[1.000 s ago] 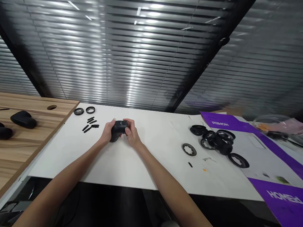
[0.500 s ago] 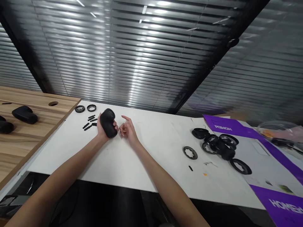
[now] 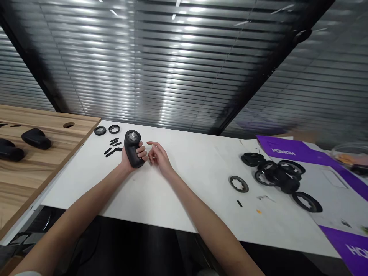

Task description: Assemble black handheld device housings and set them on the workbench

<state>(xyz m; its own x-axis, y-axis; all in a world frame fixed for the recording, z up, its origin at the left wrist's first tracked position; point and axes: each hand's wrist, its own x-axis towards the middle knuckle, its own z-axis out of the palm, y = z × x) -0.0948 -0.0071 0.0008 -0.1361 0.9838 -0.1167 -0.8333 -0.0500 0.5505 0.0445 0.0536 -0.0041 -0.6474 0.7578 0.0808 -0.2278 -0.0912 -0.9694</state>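
Note:
My left hand (image 3: 126, 160) is wrapped round a black fabric shaver (image 3: 132, 152), held upright over the white table (image 3: 184, 184). The shaver's round silvery mesh head faces up towards me. Just right of it hovers my right hand (image 3: 161, 158), with the index finger stretched out, the other fingers loosely bent and nothing visible in them. Several short black strips (image 3: 115, 141) lie left of the shaver. Beyond those strips sit two black rings (image 3: 100, 130) with notched inner edges.
On the right lies a pile of black rings and parts (image 3: 280, 174), beside a purple and white box sheet (image 3: 319, 168). A single ring (image 3: 239, 184), a small black strip (image 3: 239, 203) and an orange bit (image 3: 259, 211) lie nearer. More black bodies (image 3: 36, 138) rest on the wooden table (image 3: 54, 153).
My left hand has turned the fabric shaver, so its mesh head now shows. My right hand stays beside it, barely moved. The view has shifted slightly.

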